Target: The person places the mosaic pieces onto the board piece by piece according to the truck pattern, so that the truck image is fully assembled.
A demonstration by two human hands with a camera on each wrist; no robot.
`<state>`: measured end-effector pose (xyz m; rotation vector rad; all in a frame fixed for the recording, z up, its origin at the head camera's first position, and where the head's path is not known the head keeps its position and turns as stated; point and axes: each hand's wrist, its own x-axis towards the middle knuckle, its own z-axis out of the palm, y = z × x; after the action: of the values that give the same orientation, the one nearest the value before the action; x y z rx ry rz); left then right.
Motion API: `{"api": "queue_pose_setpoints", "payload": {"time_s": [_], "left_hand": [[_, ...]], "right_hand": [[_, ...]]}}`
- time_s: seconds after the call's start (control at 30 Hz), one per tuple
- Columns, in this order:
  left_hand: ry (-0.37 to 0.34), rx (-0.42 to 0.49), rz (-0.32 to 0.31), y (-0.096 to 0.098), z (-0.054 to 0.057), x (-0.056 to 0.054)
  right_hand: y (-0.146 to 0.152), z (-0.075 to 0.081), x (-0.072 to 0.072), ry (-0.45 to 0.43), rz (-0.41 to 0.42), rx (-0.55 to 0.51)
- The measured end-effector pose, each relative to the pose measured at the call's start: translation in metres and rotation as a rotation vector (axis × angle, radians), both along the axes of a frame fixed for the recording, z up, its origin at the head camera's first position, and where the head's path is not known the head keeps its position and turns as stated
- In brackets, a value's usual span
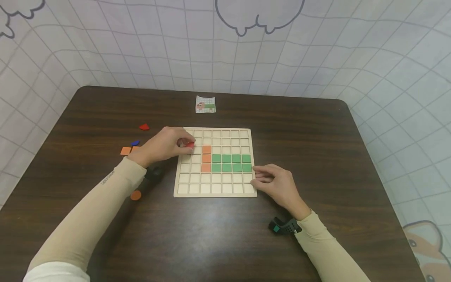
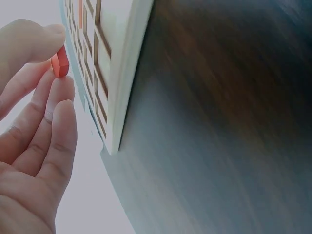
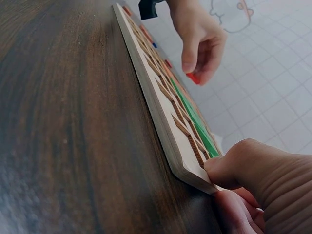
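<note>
My left hand (image 1: 165, 145) pinches a small red tile (image 2: 61, 63) between thumb and fingertips, over the upper left of a pale wooden grid board (image 1: 215, 195). Three orange square tiles (image 1: 206, 158) stand in a column in the board's cells. Beside them, two rows of green square tiles (image 1: 237, 167) run to the right edge. That edge is held by my right hand (image 1: 278, 185), its thumb on top of the rim and its fingers at the side, as the right wrist view shows.
Left of the board lie a red piece (image 1: 144, 127), a blue piece (image 1: 135, 143), orange squares (image 1: 125, 151) and an orange round piece (image 1: 135, 195) on the dark table (image 1: 204, 243). A small card (image 1: 205, 105) with a coloured grid picture lies behind the board.
</note>
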<state>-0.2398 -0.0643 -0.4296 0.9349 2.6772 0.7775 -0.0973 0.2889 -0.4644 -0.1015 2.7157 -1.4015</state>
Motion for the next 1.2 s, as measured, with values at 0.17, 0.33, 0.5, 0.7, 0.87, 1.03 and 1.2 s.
{"api": "queue_pose_setpoints", "payload": {"time_s": [0.17, 0.33, 0.5, 0.7, 0.87, 1.03, 1.2], "left_hand": [[-0.018, -0.004, -0.036, 0.011, -0.002, -0.001], [-0.027, -0.025, -0.049, 0.016, -0.005, -0.003], [-0.025, -0.029, -0.062, 0.018, -0.008, -0.003], [-0.027, -0.02, -0.063, 0.019, -0.008, -0.002], [-0.03, -0.027, -0.047, 0.019, -0.01, -0.002], [-0.035, -0.027, -0.032, 0.019, -0.012, -0.003], [-0.042, -0.027, -0.031, 0.021, -0.012, -0.003]], "right_hand": [[0.0, -0.001, -0.001, 0.003, -0.001, -0.009], [-0.001, -0.001, -0.002, -0.001, 0.003, -0.014], [-0.001, -0.002, -0.003, -0.003, 0.005, -0.009], [-0.001, -0.003, -0.003, -0.008, 0.006, -0.011], [-0.001, -0.004, -0.003, -0.013, 0.002, -0.031], [0.0, -0.005, -0.002, -0.014, -0.002, -0.038], [0.0, -0.007, -0.002, -0.009, -0.005, -0.037]]}}
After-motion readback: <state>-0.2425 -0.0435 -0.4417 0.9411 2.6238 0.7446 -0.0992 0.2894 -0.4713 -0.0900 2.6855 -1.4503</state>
